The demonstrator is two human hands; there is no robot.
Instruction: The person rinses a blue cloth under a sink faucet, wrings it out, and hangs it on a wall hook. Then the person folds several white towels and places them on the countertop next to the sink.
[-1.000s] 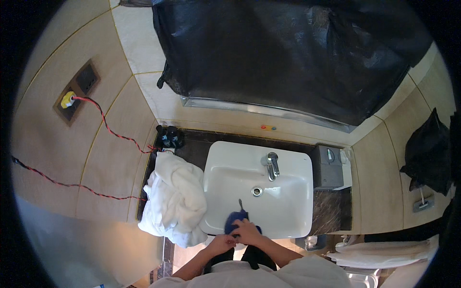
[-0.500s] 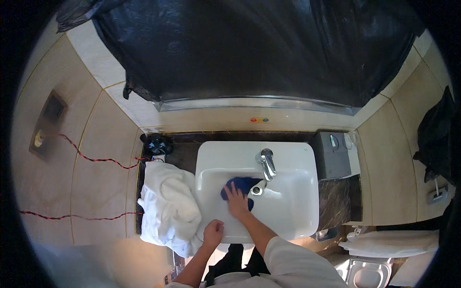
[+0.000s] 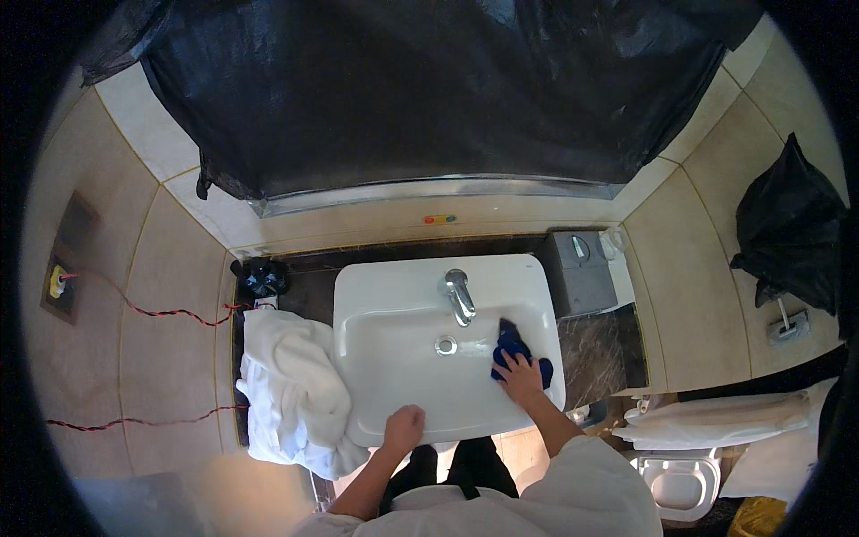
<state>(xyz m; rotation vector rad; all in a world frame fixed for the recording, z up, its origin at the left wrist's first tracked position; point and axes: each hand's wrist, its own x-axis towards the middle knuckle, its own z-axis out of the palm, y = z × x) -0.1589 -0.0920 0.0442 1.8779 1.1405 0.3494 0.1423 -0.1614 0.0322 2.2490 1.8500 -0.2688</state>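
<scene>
A dark blue cloth (image 3: 512,347) lies bunched against the right inner wall of the white washbasin (image 3: 394,394). My right hand (image 3: 522,378) presses down on it, fingers spread over the fabric and holding it to the basin. Near the basin's front rim, left of the middle, my left hand (image 3: 404,428) is curled into a fist with nothing visible in it. A chrome faucet (image 3: 460,297) stands at the back of the basin, with the round drain (image 3: 446,345) below it in the bare bowl.
White towels (image 3: 295,376) are heaped left of the basin, touching its side. A grey box (image 3: 580,273) stands on the dark counter at right. Black plastic sheeting (image 3: 429,89) covers the wall ahead. Red-and-black wires (image 3: 179,313) hang at left; a toilet (image 3: 676,483) is at lower right.
My right hand has slid the blue cloth from beside the drain to the basin's right side, uncovering the drain. My left fist stays near the front rim. The view has shifted slightly.
</scene>
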